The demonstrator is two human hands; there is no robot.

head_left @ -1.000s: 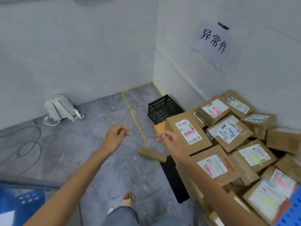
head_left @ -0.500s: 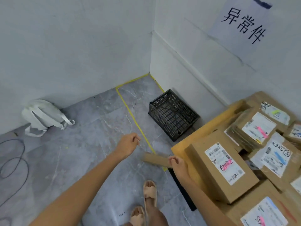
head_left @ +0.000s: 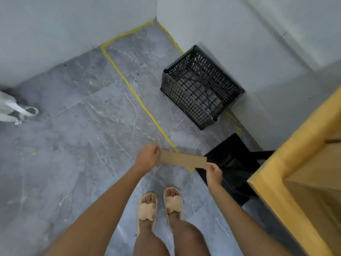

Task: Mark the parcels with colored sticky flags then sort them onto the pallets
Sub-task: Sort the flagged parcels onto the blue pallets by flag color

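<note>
Here, left hand (head_left: 148, 157) and right hand (head_left: 214, 173) each curl fingers round one end of the parcel (head_left: 182, 160) — low over the tape (head_left: 140, 102), near the pallet (head_left: 287, 150) — probably to lift it level.

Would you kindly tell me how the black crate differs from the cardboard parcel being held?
The black crate is open lattice plastic; the cardboard parcel is solid brown. The crate is deep and boxy; the parcel is thin and flat. The crate sits on the floor; the parcel is gripped at its ends by the left hand and right hand. Both are rectangular.
</note>
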